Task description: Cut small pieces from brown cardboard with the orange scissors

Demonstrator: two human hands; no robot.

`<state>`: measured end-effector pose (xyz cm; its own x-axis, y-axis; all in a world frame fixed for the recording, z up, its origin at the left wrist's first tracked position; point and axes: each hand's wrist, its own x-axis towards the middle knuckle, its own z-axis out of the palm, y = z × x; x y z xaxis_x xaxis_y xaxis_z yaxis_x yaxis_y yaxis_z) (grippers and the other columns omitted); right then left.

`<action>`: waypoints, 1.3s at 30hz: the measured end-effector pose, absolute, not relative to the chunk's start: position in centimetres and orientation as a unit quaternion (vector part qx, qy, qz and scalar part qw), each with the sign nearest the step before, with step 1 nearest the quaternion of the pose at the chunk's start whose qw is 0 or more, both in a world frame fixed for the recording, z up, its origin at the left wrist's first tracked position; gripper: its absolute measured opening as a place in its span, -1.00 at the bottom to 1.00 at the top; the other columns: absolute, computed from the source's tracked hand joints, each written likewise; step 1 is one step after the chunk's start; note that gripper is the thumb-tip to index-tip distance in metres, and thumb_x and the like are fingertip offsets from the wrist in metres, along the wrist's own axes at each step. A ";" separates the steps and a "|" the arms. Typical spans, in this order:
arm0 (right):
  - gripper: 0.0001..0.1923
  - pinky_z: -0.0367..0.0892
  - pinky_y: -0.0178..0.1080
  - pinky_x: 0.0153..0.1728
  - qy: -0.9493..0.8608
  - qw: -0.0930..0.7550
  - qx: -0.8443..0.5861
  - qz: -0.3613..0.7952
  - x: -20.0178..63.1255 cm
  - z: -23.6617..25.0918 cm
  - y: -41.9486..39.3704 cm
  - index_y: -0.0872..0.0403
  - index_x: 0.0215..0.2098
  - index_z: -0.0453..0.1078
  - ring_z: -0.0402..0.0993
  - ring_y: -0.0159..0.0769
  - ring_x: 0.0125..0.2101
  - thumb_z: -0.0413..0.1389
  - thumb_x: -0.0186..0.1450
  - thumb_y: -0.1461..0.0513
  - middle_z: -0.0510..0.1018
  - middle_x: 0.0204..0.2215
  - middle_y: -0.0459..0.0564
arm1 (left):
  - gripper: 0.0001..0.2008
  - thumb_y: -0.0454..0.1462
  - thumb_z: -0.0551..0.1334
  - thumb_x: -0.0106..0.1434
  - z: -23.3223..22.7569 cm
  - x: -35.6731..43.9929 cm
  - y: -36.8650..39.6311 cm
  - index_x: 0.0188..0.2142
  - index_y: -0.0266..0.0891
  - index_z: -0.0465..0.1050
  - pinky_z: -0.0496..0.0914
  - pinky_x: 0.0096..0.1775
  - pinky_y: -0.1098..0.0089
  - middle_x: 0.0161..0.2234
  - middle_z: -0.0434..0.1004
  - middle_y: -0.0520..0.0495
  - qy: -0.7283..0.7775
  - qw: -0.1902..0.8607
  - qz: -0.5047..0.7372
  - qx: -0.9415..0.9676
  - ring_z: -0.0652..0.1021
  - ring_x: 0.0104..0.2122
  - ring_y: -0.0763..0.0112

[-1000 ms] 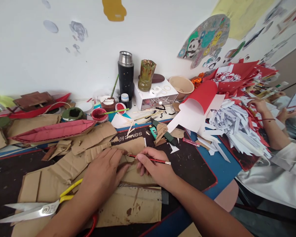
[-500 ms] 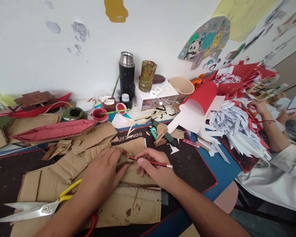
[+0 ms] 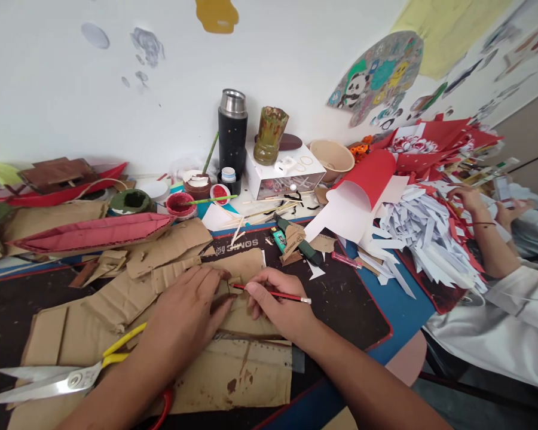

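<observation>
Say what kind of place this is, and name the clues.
Probably a craft or art room: cut cardboard and scissors cover the table, a red paint pot stands near the wall, and paper strips are heaped beside another person.

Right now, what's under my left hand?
The left hand presses flat on brown cardboard pieces layered over the dark mat. The yellow-handled scissors run beneath the forearm. Whatever lies directly beneath the palm is covered.

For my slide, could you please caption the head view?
Left hand pins brown cardboard while right hand marks it with a red pencil, scissors nearby.
</observation>
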<state>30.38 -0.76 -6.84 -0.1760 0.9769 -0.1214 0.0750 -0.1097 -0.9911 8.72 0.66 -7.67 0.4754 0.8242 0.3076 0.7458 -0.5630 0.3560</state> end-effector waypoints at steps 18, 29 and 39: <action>-0.56 0.44 -0.34 -0.52 -0.520 0.406 -0.507 0.554 30.4 -6.9 -0.8 0.05 -0.30 0.49 0.51 -0.39 -0.61 0.25 0.44 -0.14 0.58 -0.51 -0.11 | -0.85 -0.22 0.22 0.41 -7.7 8.9 0.6 -0.06 -0.15 0.46 0.56 -0.02 0.04 -0.16 0.69 -0.21 0.472 0.092 0.219 0.849 0.68 -0.11 -0.03; -0.58 0.41 -0.35 -0.54 -0.520 0.405 -0.511 0.552 30.3 -7.0 -0.7 0.04 -0.30 0.49 0.51 -0.40 -0.61 0.26 0.44 -0.12 0.58 -0.51 -0.12 | -0.86 -0.21 0.23 0.43 -7.8 8.7 0.7 -0.06 -0.15 0.45 0.55 -0.05 0.05 -0.17 0.68 -0.19 0.462 0.080 0.225 0.854 0.68 -0.13 -0.03; -0.58 0.38 -0.36 -0.54 -0.521 0.412 -0.504 0.552 30.4 -6.6 -0.8 0.04 -0.32 0.47 0.51 -0.40 -0.61 0.25 0.45 -0.11 0.57 -0.53 -0.12 | -0.87 -0.20 0.24 0.45 -7.7 8.7 0.7 -0.07 -0.18 0.43 0.54 -0.08 0.06 -0.18 0.66 -0.20 0.459 0.073 0.219 0.858 0.67 -0.16 -0.04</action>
